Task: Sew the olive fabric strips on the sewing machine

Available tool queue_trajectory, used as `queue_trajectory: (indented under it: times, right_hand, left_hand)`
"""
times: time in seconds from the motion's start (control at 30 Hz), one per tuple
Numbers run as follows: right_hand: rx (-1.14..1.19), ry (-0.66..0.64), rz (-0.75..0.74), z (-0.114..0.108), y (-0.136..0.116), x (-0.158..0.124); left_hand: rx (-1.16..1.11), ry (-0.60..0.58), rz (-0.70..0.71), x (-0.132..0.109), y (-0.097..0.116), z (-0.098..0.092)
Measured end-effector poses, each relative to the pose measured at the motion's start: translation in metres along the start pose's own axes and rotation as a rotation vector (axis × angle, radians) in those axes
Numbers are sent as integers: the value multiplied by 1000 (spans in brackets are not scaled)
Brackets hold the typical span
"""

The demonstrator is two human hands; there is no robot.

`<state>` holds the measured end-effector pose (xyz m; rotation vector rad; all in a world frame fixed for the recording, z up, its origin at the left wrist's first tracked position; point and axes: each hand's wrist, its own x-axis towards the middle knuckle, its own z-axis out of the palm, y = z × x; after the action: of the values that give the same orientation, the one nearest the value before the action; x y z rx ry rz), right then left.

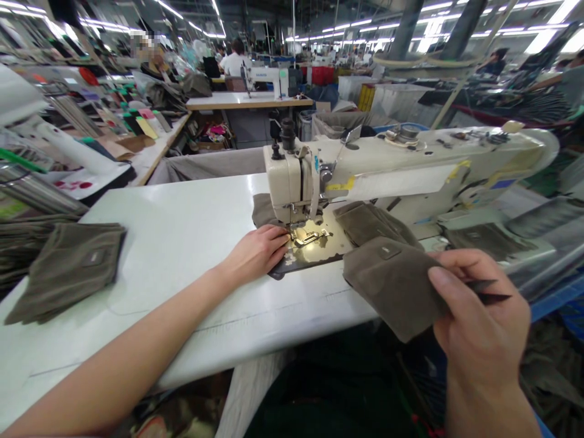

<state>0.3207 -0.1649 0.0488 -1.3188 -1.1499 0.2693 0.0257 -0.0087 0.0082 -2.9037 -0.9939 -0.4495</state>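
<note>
My right hand (479, 316) pinches a khaki fabric piece (395, 286) with a small sewn label, held off the table's front edge; dark thread snips stick out between its fingers. My left hand (258, 252) rests flat on the white table (182, 243), fingertips beside the presser foot (306, 234) of the cream sewing machine (365, 170), touching a bit of khaki cloth there. More khaki fabric (369, 222) lies under the machine's arm.
A stack of similar khaki pieces (68, 267) sits at the table's left. Further pieces lie on the right by the machine base. Behind are other sewing tables, another machine and people at work.
</note>
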Motion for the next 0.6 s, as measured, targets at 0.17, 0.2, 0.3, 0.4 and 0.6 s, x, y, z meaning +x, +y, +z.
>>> queue_trajectory:
  times: [0.17,0.2,0.3,0.4,0.6]
  right_hand:
    - [100,-217,63,13,-9,-7]
    - [107,-274,63,18,-13,-9]
    - [112,-415,21,32,-25,-14]
    - [131,-473,-36,42,-32,-20]
    - [195,-552,-55,48,-27,-31]
  left_hand:
    - [-22,35,-13,-1,-1,5]
    - [-23,40,-18,-1,-1,6]
    - [-45,45,-28,-3,-4,9]
    - [-58,46,-68,-14,-12,6]
    - [-350,179,-341,-46,0,-18]
